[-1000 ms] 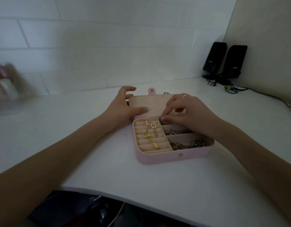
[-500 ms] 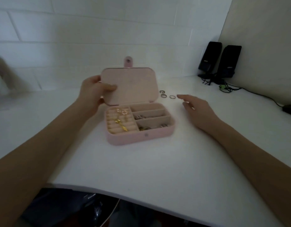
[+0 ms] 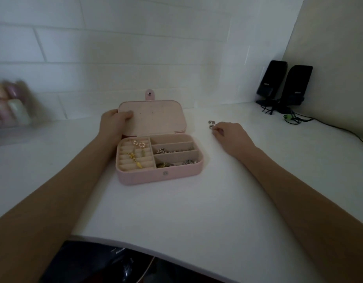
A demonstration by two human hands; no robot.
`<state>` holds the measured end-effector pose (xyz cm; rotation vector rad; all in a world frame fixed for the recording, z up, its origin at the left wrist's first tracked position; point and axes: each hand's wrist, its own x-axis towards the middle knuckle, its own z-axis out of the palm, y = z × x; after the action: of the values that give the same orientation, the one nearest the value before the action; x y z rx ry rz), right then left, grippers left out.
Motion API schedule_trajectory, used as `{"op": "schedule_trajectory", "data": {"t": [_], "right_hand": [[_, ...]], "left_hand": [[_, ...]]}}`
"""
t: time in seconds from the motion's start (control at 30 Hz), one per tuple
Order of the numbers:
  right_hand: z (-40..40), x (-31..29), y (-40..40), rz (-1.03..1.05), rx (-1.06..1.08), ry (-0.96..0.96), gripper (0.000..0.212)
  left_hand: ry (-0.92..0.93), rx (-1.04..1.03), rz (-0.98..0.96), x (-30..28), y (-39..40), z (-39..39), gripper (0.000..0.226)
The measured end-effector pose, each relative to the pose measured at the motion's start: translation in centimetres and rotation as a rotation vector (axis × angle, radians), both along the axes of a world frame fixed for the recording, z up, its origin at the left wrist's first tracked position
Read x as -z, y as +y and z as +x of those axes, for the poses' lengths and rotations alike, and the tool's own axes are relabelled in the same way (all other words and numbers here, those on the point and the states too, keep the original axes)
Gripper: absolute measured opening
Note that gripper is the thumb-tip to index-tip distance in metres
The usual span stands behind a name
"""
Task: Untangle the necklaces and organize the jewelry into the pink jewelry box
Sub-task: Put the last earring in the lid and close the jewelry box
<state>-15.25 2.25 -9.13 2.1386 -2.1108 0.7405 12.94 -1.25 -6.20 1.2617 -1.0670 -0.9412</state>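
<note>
Box [image 3: 159, 160] sits open on the counter [image 3: 176, 211]. Left hand [image 3: 113, 124] grips the lid [image 3: 154, 117]. Right hand [image 3: 230, 133], fingers curled, pinches at rings [image 3: 211, 123] beside the box; whether one is secured is unclear. Advise taking one ring only and keeping the lid propped.

**Open desk ahead, clutter at the edges**

Bare white desk [image 3: 197, 211] stretches in front of the pink jewelry box [image 3: 160, 176], whose raised lid [image 3: 156, 117] blocks approach from behind. Two black speakers [image 3: 284, 84] and cables [image 3: 298, 118] crowd the far right corner.
</note>
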Motion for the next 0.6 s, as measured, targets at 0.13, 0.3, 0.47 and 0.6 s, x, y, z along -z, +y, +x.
{"op": "schedule_trajectory", "data": {"t": [0.13,0.3,0.47,0.6], "right_hand": [[0.5,-0.1,-0.6,-0.102,0.013,-0.009,0.017],[0.6,-0.4,0.1,-0.099,0.006,0.09,0.012],[4.2,-3.6,2.0,-0.314,-0.199,-0.352,0.011],[7.5,-5.2,3.7,-0.231,-0.462,-0.337,0.007]], "left_hand": [[0.009,0.017,0.0,0.0,-0.1,-0.3,0.023],[-0.005,0.047,-0.003,0.1,-0.2,-0.4,0.021],[0.002,0.049,0.002,0.3,-0.4,-0.4,0.019],[-0.019,0.041,-0.009,0.3,-0.3,-0.3,0.019]]}}
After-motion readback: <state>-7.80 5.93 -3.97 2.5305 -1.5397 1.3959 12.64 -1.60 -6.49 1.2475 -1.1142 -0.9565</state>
